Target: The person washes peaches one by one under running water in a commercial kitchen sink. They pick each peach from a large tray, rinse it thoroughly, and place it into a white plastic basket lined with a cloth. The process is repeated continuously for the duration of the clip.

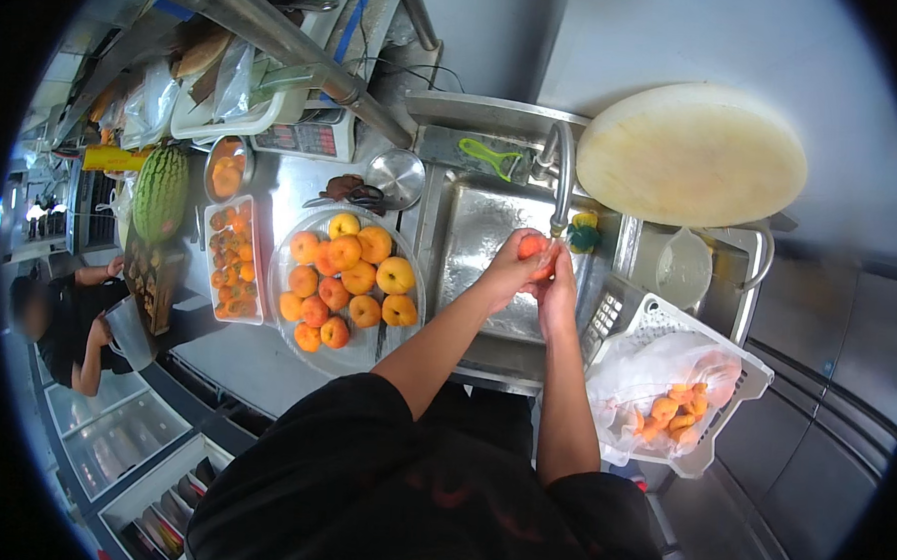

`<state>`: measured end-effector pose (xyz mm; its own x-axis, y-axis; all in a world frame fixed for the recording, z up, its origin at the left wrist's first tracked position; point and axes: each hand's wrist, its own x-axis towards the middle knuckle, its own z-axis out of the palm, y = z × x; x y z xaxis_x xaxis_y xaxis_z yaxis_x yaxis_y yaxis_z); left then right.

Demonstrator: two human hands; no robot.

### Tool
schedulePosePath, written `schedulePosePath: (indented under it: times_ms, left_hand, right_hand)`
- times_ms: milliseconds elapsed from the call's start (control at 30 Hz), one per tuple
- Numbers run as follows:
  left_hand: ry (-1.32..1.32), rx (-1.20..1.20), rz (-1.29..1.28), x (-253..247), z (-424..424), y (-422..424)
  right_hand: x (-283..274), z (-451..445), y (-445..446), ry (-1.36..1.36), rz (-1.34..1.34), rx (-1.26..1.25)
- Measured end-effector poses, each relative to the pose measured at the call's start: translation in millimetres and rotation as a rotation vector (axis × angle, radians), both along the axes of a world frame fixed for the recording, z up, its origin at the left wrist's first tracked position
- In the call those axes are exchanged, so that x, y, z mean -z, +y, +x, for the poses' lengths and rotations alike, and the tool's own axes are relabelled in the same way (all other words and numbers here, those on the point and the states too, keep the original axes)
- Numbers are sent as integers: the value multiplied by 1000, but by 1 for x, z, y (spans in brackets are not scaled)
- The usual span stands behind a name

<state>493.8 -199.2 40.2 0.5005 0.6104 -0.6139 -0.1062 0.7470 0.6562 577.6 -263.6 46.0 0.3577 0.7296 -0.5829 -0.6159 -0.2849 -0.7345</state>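
Under the running steel faucet (564, 180), my left hand (510, 271) and my right hand (559, 288) are closed together around a wet red-orange peach (537, 255). Both are over the stainless steel sink (465, 239). To the left of the sink, a large round clear tray (280, 273) holds several yellow-orange peaches (359, 276). A green peeler (488, 155) lies on the ledge behind the basin. A yellow and green sponge (583, 233) rests at the basin's right side. The fingertips are partly hidden by the peach and water.
A round cutting board (694, 155) leans behind the sink. At right, a white plastic crate (745, 368) holds a bag of orange fruit pieces (668, 417). Left are a box of small orange fruit (232, 259), a watermelon (160, 192), and a person holding a pitcher (129, 334).
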Motion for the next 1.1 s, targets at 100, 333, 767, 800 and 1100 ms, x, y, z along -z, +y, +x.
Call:
schedulePosePath:
  times_ms: [100, 333, 767, 800, 1100]
  left_hand:
    - [-107, 82, -10, -9, -9, 3]
    - [-13, -102, 11, -12, -3, 3]
    - [-370, 123, -339, -14, -16, 7]
    - [-341, 100, -380, -23, -14, 6]
    - [4, -64, -384, -10, 1, 7]
  right_hand:
    - [-2, 3, -5, -6, 7, 0]
    - [-9, 1, 0, -123, 6, -92]
    - [-8, 38, 1, -1005, 115, -313]
    - [0, 37, 4, -699, 109, -264]
    - [-18, -3, 20, -1021, 14, -149]
